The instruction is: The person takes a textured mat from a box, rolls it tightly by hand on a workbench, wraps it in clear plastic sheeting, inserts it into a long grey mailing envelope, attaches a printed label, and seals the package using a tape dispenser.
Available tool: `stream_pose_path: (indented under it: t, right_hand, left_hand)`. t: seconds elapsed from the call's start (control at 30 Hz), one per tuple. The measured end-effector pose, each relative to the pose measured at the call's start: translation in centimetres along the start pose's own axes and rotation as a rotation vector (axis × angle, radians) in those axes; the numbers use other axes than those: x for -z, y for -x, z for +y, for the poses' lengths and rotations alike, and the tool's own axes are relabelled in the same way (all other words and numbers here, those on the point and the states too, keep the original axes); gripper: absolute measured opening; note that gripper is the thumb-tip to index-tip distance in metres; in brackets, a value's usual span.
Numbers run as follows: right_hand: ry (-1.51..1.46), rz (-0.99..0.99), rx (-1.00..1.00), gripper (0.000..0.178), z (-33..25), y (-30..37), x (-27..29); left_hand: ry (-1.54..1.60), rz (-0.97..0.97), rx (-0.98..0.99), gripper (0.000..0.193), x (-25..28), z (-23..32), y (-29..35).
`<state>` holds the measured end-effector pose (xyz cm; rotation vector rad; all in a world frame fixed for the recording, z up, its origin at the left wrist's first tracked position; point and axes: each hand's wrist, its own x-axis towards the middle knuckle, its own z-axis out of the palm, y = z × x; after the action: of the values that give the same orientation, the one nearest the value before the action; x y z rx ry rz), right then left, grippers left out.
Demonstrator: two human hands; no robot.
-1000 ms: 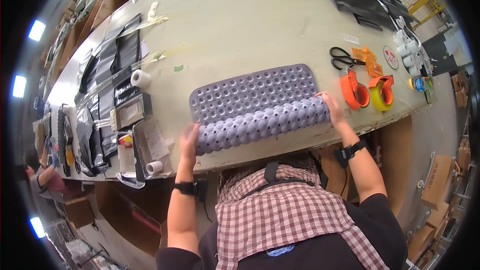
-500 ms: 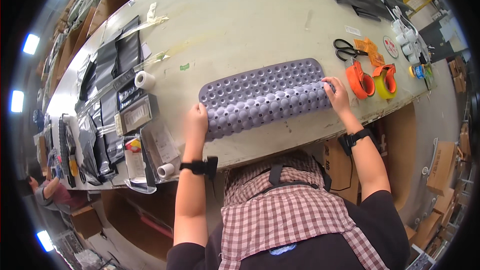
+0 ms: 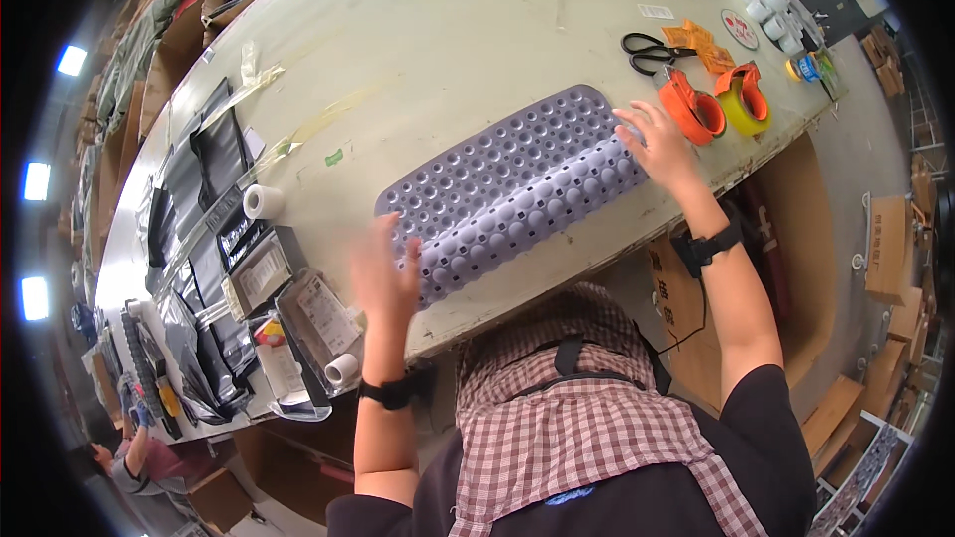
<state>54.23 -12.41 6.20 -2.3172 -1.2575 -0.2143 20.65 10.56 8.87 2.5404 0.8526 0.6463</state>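
Observation:
A grey-purple bath mat (image 3: 487,164) lies slantwise on the table, its far part flat with rows of suction cups facing up. The near part is folded over, showing rounded bumps and small square holes. At the mat's left end is my left hand (image 3: 388,273), smeared by motion, its thumb and fingers seeming apart; whether it touches the mat I cannot tell. My right hand (image 3: 665,151) is at the right end, fingers spread, with the fingertips over the fold's edge and not wrapped round it. Both wrists wear black straps.
Right of the mat are black scissors (image 3: 652,52), orange packets (image 3: 701,45) and two orange tape dispensers (image 3: 693,111). On the left lie black plastic bags (image 3: 204,154), a white roll (image 3: 264,202) and open grey boxes (image 3: 316,313). Another person (image 3: 139,457) works at far left.
The mat's fold looks looser, with more of the cupped side showing. My left hand has come off its grip at the left end and blurred; my right fingers have spread. The view has turned.

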Motion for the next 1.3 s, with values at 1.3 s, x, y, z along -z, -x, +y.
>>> stream_pose_path:
  t: [1.3]
  right_hand:
    - [-0.558,-0.605,-1.755,0.023,-7.0,67.3,-8.9]
  left_hand:
    - [-0.145,-0.735,0.330,0.019,-44.3,-20.9,16.8]
